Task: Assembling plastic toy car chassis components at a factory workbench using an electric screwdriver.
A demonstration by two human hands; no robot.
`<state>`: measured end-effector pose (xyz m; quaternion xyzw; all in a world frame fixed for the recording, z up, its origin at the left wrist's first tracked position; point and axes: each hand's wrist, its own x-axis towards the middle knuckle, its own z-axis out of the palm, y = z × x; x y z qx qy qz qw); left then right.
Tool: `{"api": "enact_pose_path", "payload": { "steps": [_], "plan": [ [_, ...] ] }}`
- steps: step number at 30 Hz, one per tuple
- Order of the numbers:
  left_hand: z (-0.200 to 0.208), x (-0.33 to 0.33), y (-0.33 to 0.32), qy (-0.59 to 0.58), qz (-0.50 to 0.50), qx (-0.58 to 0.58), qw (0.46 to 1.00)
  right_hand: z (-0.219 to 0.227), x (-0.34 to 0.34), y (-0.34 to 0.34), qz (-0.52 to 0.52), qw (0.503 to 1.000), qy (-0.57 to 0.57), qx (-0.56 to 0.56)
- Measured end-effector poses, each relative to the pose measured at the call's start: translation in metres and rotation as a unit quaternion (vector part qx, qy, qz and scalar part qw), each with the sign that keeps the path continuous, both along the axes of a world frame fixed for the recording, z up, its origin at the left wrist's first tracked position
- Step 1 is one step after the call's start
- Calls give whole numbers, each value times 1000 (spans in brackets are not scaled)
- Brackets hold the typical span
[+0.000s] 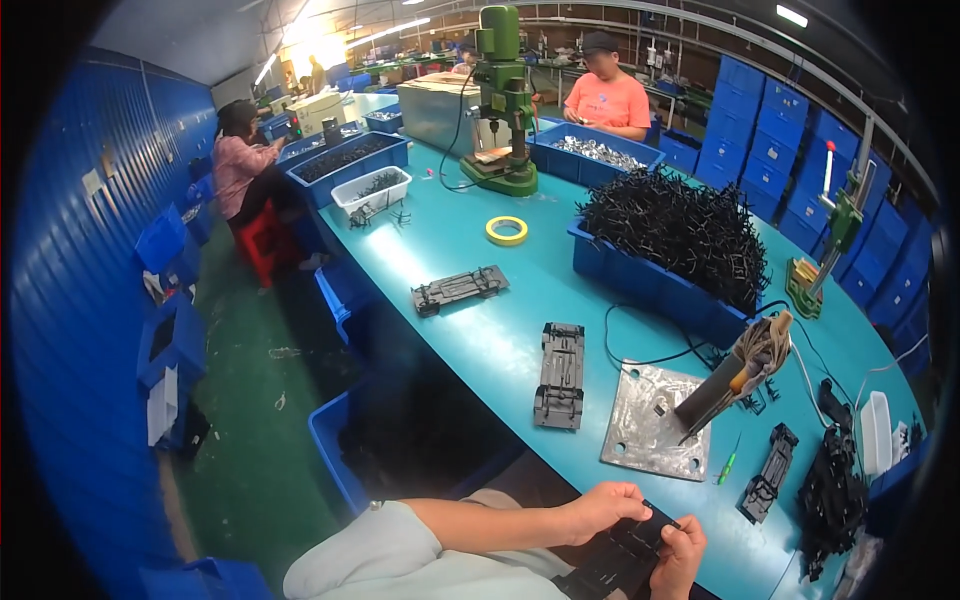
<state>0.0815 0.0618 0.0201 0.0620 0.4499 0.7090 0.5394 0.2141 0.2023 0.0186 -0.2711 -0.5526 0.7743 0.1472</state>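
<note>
Near the table's front edge, my left hand (604, 512) and my right hand (681, 556) pinch a black plastic toy-car chassis (625, 558) between them, low over my lap. My fingers cover parts of it, and its lower end runs toward the bottom of the picture. Beyond my hands a scratched metal plate (632, 436) lies on the table, with a dark post and a cloth-wrapped tool handle (762, 352) leaning above it. A similar grey-black chassis (560, 376) lies left of the plate, another chassis (460, 290) farther off, and a third chassis (768, 474) to the right, beside a green-handled screwdriver (729, 466).
A blue bin (640, 278) heaped with black plastic pieces stands across the turquoise table (540, 262). A yellow tape roll (506, 231), a green drill press (503, 110) and a white basket (371, 190) are farther back. Cables cross the right side. Two co-workers sit beyond.
</note>
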Motion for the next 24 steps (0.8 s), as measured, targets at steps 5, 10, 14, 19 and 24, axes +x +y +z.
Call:
{"api": "enact_pose_path", "payload": {
  "steps": [5,10,14,19,24],
  "plan": [
    [-9,4,0,1,10,4,1000,18,-8,-15,-24,999,-19,15],
    [-8,2,-3,-37,-2,-2,999,15,-8,-17,-27,999,-12,26],
    [-9,2,-3,14,-2,-10,1000,16,-9,-18,-25,999,-4,27],
    [-2,-4,-4,-3,-7,3,1000,13,-13,-17,-20,999,11,22],
    [-8,-4,1,-29,-18,-14,999,1,-14,-13,-52,997,60,16]
  ]
}}
